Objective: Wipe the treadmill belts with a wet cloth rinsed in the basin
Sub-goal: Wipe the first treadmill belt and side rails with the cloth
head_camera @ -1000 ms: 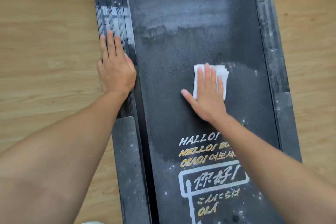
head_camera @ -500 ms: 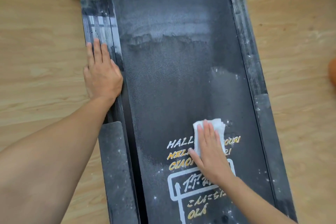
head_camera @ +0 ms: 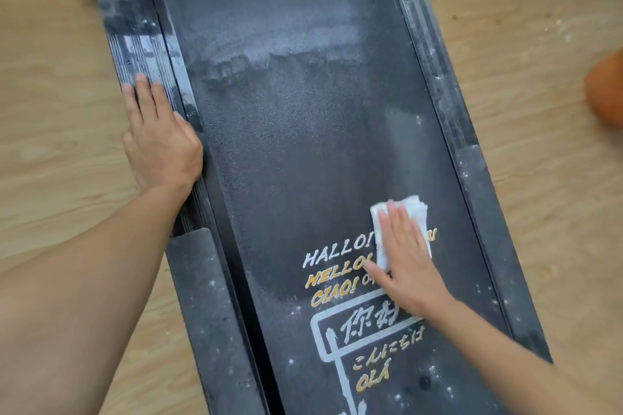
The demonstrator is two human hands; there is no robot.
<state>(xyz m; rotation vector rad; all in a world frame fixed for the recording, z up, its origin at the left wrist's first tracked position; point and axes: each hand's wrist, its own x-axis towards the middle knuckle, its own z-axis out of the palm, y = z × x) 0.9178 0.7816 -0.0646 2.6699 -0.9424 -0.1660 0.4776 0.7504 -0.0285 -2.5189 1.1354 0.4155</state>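
I judge the belt [head_camera: 303, 145] half done — middle dark and wiped, top band and lower lettering dusty. One cloth [head_camera: 409, 212] lies flat under my right hand [head_camera: 408, 266], fingers spread, pressing not gripping; left hand [head_camera: 161, 141] is open on the rail [head_camera: 141, 40]. One belt, no basin visible.

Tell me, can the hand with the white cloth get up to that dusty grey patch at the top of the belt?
Probably yes. The right hand presses the cloth flat on the belt, and nothing lies between it and the dusty patch; the person may need to lean forward.
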